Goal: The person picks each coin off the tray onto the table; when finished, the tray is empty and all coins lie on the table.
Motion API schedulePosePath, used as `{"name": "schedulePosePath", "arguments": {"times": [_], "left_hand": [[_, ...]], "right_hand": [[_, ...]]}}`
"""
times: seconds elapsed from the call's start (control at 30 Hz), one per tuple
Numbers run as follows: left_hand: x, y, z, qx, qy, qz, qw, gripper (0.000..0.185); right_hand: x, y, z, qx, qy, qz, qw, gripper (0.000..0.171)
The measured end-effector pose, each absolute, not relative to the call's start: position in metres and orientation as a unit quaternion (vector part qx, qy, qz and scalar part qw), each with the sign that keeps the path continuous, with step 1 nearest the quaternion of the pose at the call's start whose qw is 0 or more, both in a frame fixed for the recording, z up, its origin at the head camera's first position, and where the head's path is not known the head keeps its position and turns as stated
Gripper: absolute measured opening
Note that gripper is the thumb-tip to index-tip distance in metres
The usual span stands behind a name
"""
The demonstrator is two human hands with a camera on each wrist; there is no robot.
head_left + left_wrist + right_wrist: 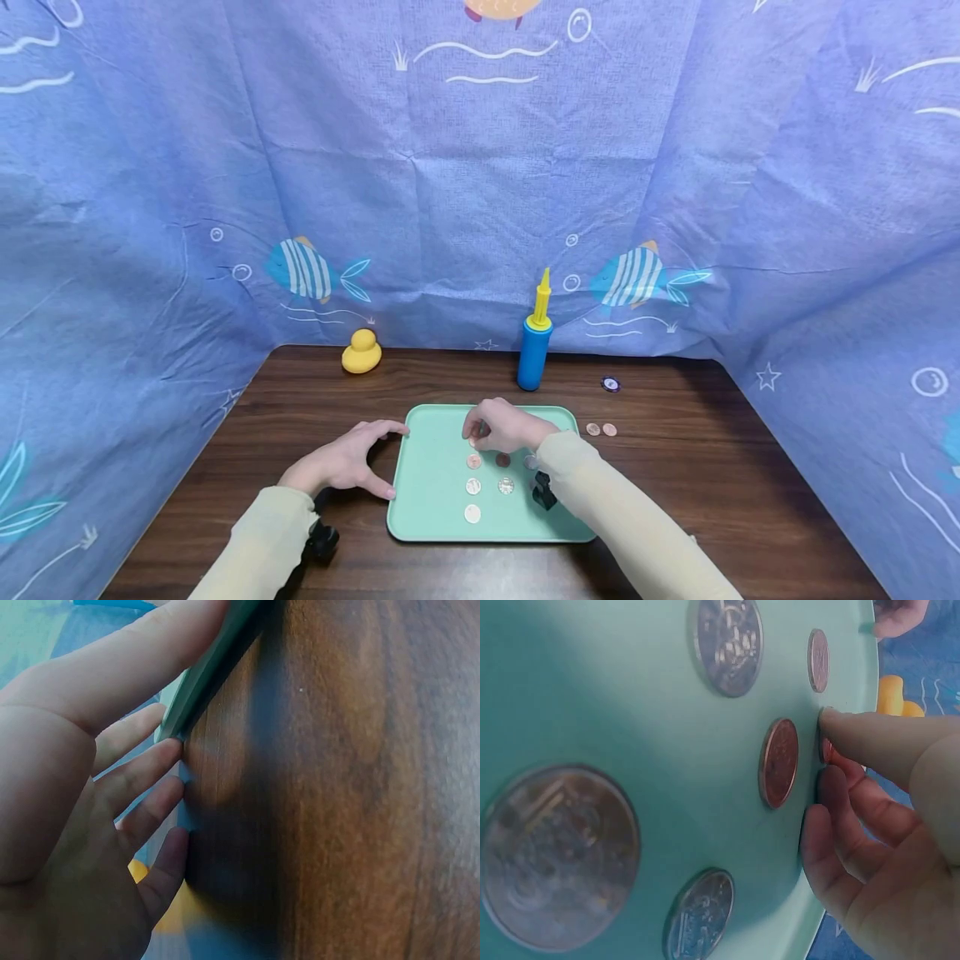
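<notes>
My right hand (502, 425) is over the back middle of a mint-green tray (427, 517). Its thumb and fingertips pinch the edges of a copper coin (826, 748) at the tray's surface, partly hidden by the fingers. Just in front lie two more copper coins, one at left (474, 461) and one at right (503, 459). Nearer the front are several silver coins, among them a silver coin (506, 486) in the middle and a silver coin (472, 513) at the front. My left hand (345, 457) is spread at the tray's left edge, thumb and forefinger touching the rim.
Two copper coins (602, 429) lie on the wooden table (675, 467) right of the tray. Behind them is a dark poker chip (611, 384). A blue and yellow hand pump (534, 342) stands at the back, with a yellow rubber duck (362, 352) farther left.
</notes>
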State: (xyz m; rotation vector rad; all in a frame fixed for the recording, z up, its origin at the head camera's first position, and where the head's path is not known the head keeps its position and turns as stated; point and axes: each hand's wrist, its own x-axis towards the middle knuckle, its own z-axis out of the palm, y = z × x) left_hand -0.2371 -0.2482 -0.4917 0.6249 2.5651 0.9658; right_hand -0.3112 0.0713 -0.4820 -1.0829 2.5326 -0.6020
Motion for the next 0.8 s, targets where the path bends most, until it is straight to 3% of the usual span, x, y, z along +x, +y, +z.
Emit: {"name": "schedulePosePath", "arguments": {"times": [0.8], "left_hand": [[-0.237, -0.248, -0.494, 0.21, 0.902, 0.337, 0.167, 0.095]], "right_hand": [[-0.303, 0.09, -0.479, -0.368, 0.873, -0.294, 0.123, 0.005]]}}
